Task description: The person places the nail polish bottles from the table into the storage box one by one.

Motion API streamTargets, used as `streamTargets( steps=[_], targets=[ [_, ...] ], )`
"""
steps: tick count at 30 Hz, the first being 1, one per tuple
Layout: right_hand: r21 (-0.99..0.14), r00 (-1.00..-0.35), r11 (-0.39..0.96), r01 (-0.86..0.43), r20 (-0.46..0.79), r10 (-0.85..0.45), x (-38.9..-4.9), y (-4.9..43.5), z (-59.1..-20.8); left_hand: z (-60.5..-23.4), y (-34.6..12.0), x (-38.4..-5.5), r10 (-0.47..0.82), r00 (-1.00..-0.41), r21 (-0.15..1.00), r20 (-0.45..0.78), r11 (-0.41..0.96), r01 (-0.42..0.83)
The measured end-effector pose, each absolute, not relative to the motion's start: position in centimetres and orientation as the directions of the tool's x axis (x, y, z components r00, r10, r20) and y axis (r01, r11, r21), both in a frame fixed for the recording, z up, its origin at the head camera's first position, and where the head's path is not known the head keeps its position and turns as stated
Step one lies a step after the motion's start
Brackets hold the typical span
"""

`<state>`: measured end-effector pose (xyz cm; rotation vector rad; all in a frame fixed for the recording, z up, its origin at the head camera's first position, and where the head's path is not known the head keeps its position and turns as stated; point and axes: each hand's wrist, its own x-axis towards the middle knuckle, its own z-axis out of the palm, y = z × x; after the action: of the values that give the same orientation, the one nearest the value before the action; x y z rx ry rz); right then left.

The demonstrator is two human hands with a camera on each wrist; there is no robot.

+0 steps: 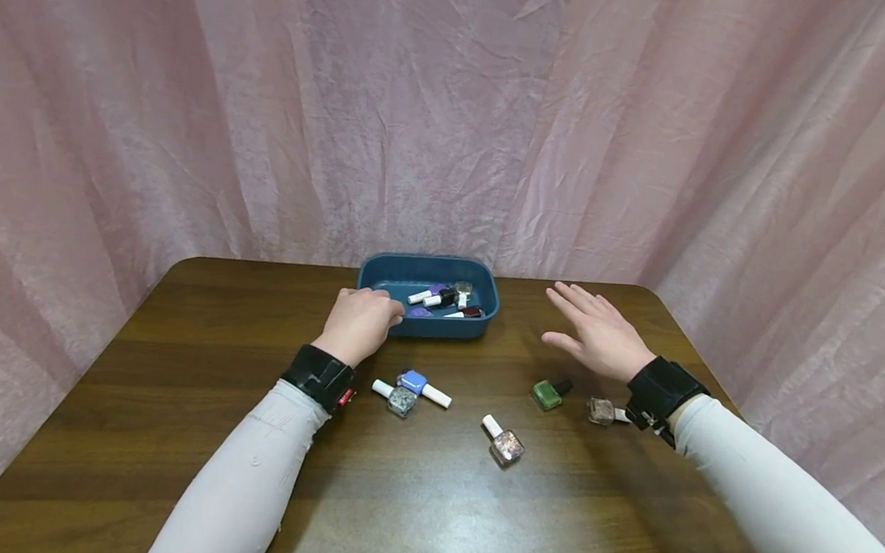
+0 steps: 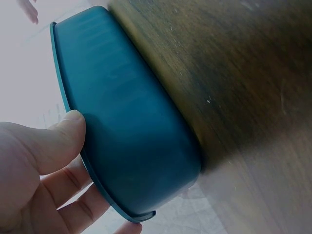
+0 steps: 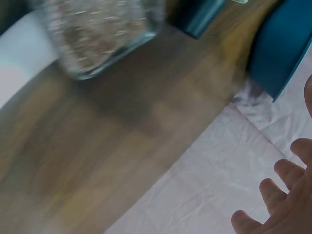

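My left hand (image 1: pixel 360 321) holds the rim of a blue plastic bin (image 1: pixel 441 327) at its front left corner. In the left wrist view the thumb (image 2: pixel 73 129) lies on the outer side of the bin wall (image 2: pixel 126 107), the fingers over the rim. Inside the bin lie several nail polish bottles, among them a dark red bottle (image 1: pixel 473 312). My right hand (image 1: pixel 603 335) hovers over the table with fingers spread, holding nothing. Below it are a green nail polish bottle (image 1: pixel 546 395) and a glitter nail polish bottle (image 1: pixel 601 411), partly hidden by the wrist strap.
Left of centre, a silver glitter bottle (image 1: pixel 401 401) and a blue bottle (image 1: pixel 413 382) lie touching or nearly so. A pinkish glitter bottle (image 1: pixel 507 448) lies nearer the front. Behind the wooden table (image 1: pixel 212 322) hangs a pink curtain (image 1: pixel 419 111).
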<state>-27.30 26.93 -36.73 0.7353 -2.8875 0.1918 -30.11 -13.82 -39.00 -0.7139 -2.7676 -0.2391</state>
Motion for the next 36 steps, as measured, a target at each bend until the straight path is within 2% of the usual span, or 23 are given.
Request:
streamTargets(
  steps=[36],
  targets=[
    [-0.064, -0.876, 0.883, -0.465, 0.18, -0.448, -22.8, 31.7, -37.8, -39.1, -13.6, -30.2, 0.443, -0.849, 0.098, 0.289, 0.868, 0.486]
  ],
)
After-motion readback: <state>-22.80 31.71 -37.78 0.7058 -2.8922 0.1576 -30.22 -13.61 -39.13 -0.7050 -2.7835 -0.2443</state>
